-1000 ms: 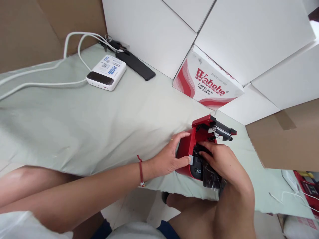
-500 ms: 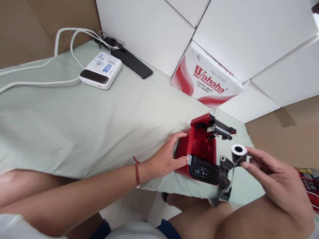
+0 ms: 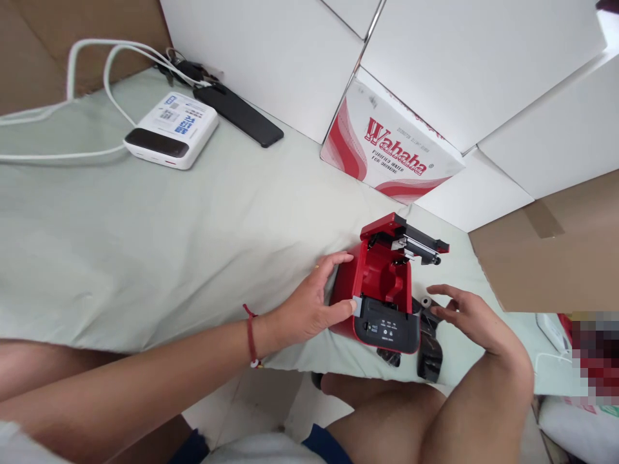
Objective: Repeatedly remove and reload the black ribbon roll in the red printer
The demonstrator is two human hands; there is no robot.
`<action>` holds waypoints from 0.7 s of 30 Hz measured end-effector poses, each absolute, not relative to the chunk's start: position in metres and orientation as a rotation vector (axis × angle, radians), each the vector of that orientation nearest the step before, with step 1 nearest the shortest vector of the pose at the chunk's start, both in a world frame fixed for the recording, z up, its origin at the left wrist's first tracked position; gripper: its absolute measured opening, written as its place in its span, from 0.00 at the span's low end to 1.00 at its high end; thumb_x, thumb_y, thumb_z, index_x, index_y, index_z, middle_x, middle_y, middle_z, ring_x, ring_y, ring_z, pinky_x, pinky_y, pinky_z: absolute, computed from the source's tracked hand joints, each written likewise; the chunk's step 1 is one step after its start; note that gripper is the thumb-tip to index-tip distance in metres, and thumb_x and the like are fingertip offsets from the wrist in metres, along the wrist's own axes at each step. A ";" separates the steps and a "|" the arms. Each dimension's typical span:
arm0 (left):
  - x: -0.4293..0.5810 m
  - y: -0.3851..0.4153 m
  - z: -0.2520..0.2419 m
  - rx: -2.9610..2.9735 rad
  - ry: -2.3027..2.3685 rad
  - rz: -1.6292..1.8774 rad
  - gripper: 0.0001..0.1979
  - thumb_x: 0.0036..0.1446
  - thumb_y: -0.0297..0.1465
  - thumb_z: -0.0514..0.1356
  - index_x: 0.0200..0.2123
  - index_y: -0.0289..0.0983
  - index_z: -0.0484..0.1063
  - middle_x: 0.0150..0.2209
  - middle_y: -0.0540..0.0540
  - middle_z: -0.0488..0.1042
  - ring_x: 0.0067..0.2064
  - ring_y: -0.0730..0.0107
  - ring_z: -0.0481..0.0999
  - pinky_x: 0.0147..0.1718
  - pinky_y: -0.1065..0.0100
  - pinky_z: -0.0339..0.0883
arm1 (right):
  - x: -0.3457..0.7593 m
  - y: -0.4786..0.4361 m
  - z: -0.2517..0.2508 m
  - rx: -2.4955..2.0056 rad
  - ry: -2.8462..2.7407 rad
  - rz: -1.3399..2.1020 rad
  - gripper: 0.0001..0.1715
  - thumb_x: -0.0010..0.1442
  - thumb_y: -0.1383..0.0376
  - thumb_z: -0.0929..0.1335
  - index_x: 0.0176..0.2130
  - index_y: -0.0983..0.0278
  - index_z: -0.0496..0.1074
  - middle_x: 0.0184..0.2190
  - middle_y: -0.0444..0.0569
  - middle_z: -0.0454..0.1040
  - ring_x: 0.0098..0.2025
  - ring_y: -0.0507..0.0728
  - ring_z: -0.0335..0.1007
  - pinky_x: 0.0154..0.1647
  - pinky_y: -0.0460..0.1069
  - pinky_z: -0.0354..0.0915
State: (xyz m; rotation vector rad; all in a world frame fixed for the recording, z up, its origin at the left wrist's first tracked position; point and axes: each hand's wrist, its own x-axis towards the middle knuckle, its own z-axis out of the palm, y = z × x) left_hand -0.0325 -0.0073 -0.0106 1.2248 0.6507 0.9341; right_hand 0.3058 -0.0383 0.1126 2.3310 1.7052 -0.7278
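A small red printer [image 3: 384,293] stands near the front edge of the pale green cloth [image 3: 169,238], its lid [image 3: 403,235] flipped up and its inner bay bare. My left hand [image 3: 314,303] grips the printer's left side, thumb on the front corner. My right hand [image 3: 467,312] hovers just right of the printer with fingers spread, holding nothing. Below its fingertips lies a black ribbon roll [image 3: 428,335] with loose black film, resting against the printer's right side.
A white power bank [image 3: 169,129] with white cables [image 3: 87,71] and a black phone [image 3: 239,116] lie at the back left. White boxes and a red-and-white Wahaha carton [image 3: 391,151] line the back. A brown cardboard box [image 3: 551,251] sits at right.
My right hand lifted the black roll out of the printer's bay, carried it right, then set it down beside the printer and let go. The left hand stayed on the printer.
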 end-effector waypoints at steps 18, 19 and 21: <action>-0.032 -0.007 -0.010 1.253 0.668 0.933 0.34 0.60 0.36 0.67 0.67 0.45 0.60 0.74 0.38 0.63 0.79 0.47 0.58 0.80 0.36 0.46 | 0.278 -0.090 0.182 1.605 2.726 -0.915 0.21 0.74 0.60 0.69 0.63 0.45 0.80 0.53 0.50 0.85 0.57 0.60 0.84 0.57 0.51 0.79; -0.033 -0.007 -0.010 1.258 0.666 0.934 0.34 0.61 0.36 0.67 0.67 0.45 0.60 0.74 0.38 0.63 0.79 0.47 0.58 0.80 0.37 0.46 | 0.266 -0.087 0.180 1.618 2.759 -0.853 0.24 0.75 0.62 0.69 0.65 0.44 0.78 0.55 0.49 0.85 0.58 0.59 0.83 0.58 0.51 0.78; -0.033 -0.007 -0.010 1.265 0.656 0.942 0.33 0.62 0.36 0.66 0.68 0.45 0.60 0.74 0.38 0.62 0.79 0.48 0.58 0.80 0.37 0.46 | 0.238 -0.074 0.169 1.681 2.737 -0.744 0.24 0.74 0.65 0.69 0.65 0.47 0.77 0.59 0.48 0.82 0.59 0.57 0.81 0.59 0.48 0.77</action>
